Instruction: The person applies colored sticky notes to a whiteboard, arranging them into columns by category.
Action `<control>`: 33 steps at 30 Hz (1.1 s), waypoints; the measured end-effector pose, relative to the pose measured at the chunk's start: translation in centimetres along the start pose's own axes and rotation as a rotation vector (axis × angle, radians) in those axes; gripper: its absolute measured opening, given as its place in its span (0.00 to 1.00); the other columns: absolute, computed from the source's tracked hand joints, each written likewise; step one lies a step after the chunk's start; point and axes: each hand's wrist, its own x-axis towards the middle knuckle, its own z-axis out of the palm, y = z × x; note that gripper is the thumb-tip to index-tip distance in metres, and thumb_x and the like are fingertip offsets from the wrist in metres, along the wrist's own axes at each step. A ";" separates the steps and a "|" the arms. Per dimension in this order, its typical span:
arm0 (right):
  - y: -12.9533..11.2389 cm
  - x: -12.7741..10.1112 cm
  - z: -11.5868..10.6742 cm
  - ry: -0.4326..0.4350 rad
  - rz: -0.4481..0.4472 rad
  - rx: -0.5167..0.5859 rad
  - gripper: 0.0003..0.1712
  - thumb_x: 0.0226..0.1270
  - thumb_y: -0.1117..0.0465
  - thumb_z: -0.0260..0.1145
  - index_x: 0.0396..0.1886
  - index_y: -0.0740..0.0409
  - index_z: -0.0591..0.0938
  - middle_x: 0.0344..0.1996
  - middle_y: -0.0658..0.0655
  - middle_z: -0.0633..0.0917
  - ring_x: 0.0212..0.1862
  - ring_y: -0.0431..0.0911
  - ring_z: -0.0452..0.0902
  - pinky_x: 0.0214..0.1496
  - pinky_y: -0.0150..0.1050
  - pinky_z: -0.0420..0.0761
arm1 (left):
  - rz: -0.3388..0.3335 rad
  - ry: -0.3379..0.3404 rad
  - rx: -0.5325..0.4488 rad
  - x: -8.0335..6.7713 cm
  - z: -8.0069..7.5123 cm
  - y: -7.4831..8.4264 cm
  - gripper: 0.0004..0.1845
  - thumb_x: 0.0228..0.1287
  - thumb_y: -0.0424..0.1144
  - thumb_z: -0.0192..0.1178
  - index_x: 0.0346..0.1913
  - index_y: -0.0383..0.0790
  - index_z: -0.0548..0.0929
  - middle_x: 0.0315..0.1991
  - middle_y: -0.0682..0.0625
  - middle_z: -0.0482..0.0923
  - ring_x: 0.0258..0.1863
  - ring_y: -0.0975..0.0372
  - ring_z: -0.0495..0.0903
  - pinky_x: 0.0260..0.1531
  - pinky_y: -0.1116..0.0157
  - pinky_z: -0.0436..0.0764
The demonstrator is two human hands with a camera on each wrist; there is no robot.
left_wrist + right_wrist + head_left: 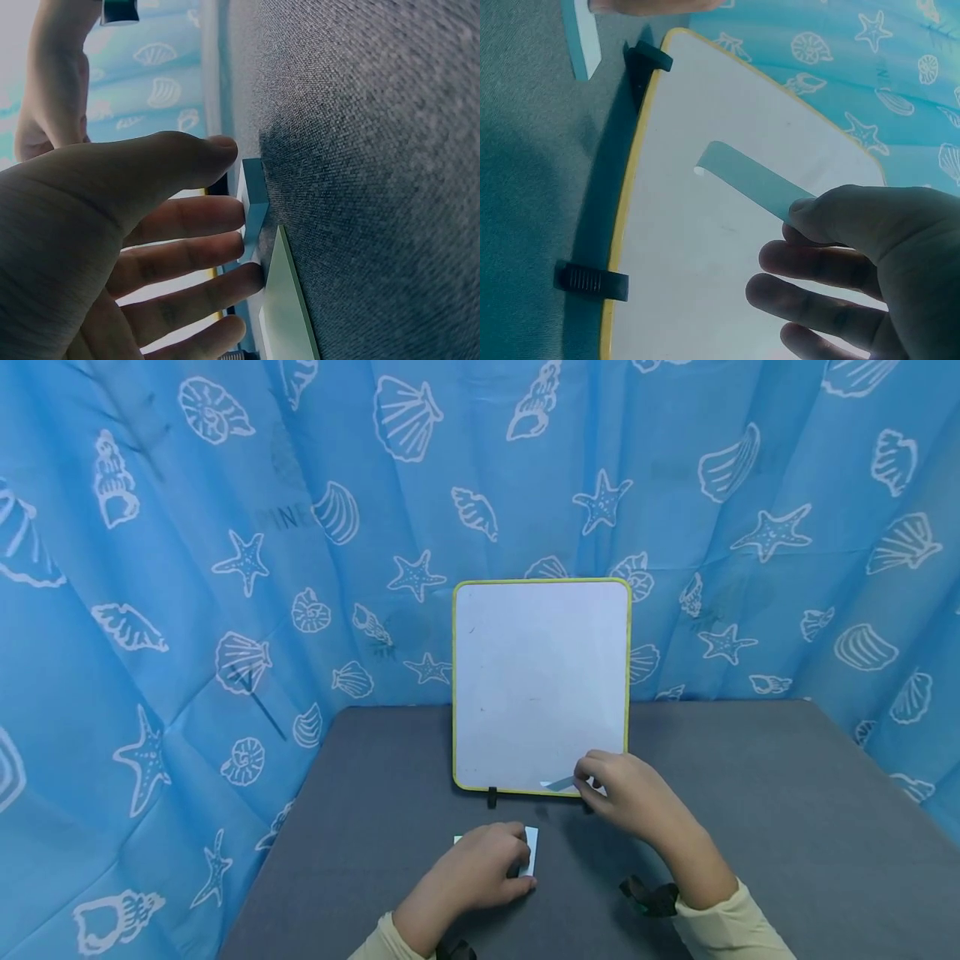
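R hand [633, 793] pinches a pale blue strip [746, 180] between thumb and fingers — its free end lies against the whiteboard [536, 681] near the lower R corner. The board stands upright on 2 black clips [592, 280] on the grey table [787, 793]. L hand [480, 868] rests on small white-blue pieces [255, 206] on the table w/ fingers mostly straight, pressing — not curled round them.

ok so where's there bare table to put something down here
Free: the grey table right of the whiteboard, out to the curtain, and the strip to its left. Crowded: the middle front, where the left hand rests on pale cards and the right hand pinches a strip against the board.
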 end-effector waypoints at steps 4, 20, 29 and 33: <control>-0.2 0.2 -0.2 0.016 -0.019 -0.008 0.05 0.65 0.65 0.77 0.36 0.50 0.90 0.32 0.44 0.87 0.34 0.36 0.82 0.40 0.37 0.86 | 0.004 0.006 0.011 0.0 0.0 -0.1 0.12 0.69 0.55 0.72 0.40 0.51 0.92 0.34 0.61 0.75 0.27 0.72 0.69 0.29 0.71 0.73; -0.2 1.0 -2.2 0.161 -0.033 -0.022 0.07 0.60 0.67 0.80 0.36 0.52 0.92 0.35 0.47 0.89 0.36 0.42 0.87 0.38 0.42 0.87 | 0.005 -0.021 0.045 0.0 0.0 0.1 0.12 0.68 0.55 0.72 0.41 0.51 0.92 0.35 0.61 0.76 0.27 0.72 0.70 0.28 0.71 0.72; 0.5 2.3 -3.4 0.396 -0.039 -0.043 0.06 0.56 0.69 0.80 0.33 0.57 0.93 0.32 0.54 0.91 0.34 0.50 0.87 0.35 0.50 0.84 | -0.011 -0.022 0.057 -0.1 0.1 0.3 0.13 0.68 0.56 0.73 0.42 0.51 0.90 0.36 0.62 0.77 0.28 0.72 0.70 0.30 0.71 0.73; 0.7 3.3 -4.1 0.480 -0.019 -0.012 0.06 0.55 0.71 0.79 0.33 0.59 0.93 0.33 0.57 0.91 0.34 0.53 0.85 0.36 0.52 0.82 | -0.008 -0.006 0.069 -0.2 0.0 0.3 0.14 0.68 0.56 0.73 0.43 0.51 0.90 0.37 0.62 0.77 0.28 0.73 0.69 0.30 0.71 0.73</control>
